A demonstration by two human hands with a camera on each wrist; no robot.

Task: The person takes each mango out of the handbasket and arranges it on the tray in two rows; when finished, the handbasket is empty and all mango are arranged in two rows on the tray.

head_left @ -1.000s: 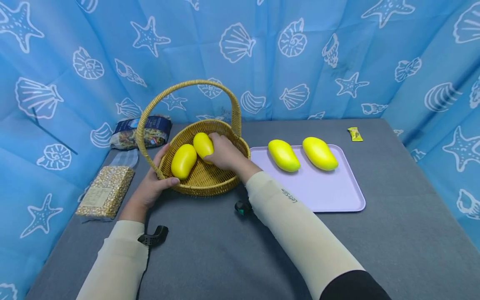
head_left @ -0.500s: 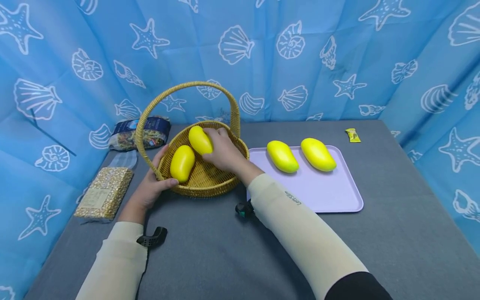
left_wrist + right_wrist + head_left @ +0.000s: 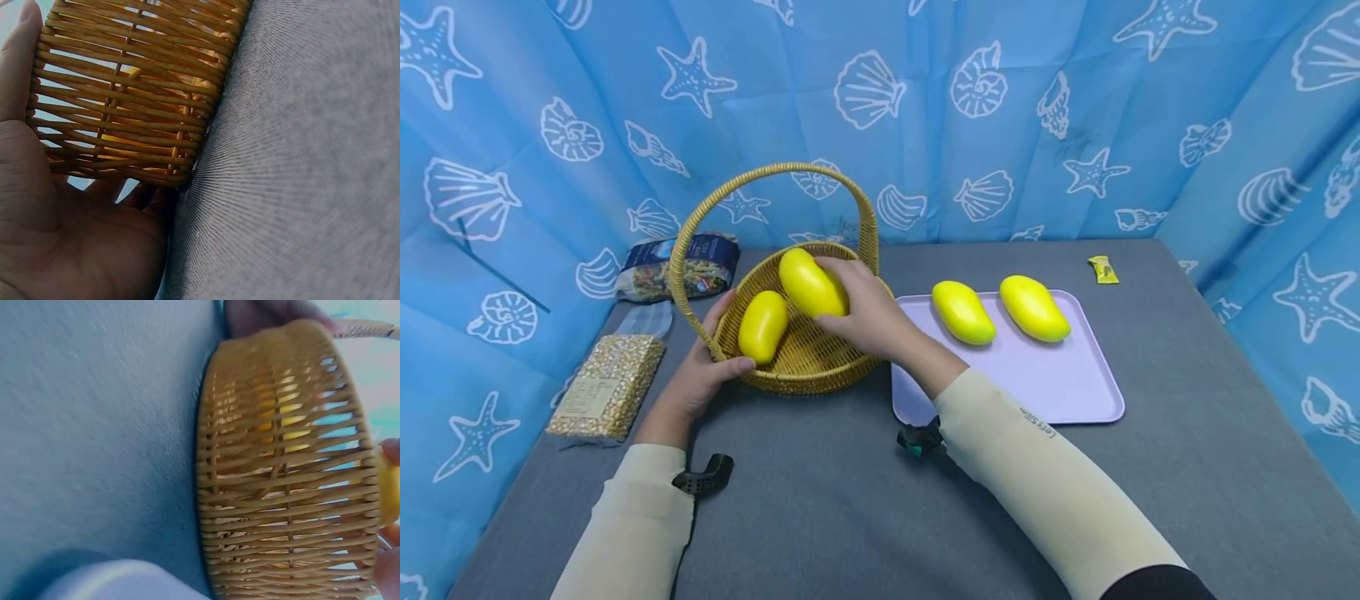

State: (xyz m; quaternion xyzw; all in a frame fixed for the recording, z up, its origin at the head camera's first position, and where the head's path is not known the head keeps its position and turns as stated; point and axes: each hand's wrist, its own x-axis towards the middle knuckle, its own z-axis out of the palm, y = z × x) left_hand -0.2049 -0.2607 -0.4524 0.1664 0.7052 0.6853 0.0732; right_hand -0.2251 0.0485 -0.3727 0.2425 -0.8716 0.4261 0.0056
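My right hand (image 3: 876, 315) holds a yellow mango (image 3: 808, 282) over the wicker basket (image 3: 808, 383), thumb on the near side and fingers on the far side. A second mango (image 3: 763, 327) lies inside the basket at its left. At the basket's left side, my left hand (image 3: 700, 379) grips the rim, with the thumb along the front. The left wrist view shows the palm of this hand (image 3: 81, 231) against the woven wall (image 3: 137, 94). In the right wrist view, the held mango (image 3: 389, 487) is partly visible above the basket rim, cut off by the frame edge.
A lilac tray (image 3: 1015, 392) right of the basket bears two mangoes (image 3: 964, 312). On the left are a bag of pale grains (image 3: 606, 387) and a dark printed food packet (image 3: 681, 267). A small yellow wrapped sweet (image 3: 1103, 269) lies far right. A blue curtain (image 3: 925, 125) hangs behind.
My right hand has lifted the mango from low in the basket to above it, and the forearm has shifted right. My left hand stays on the rim.
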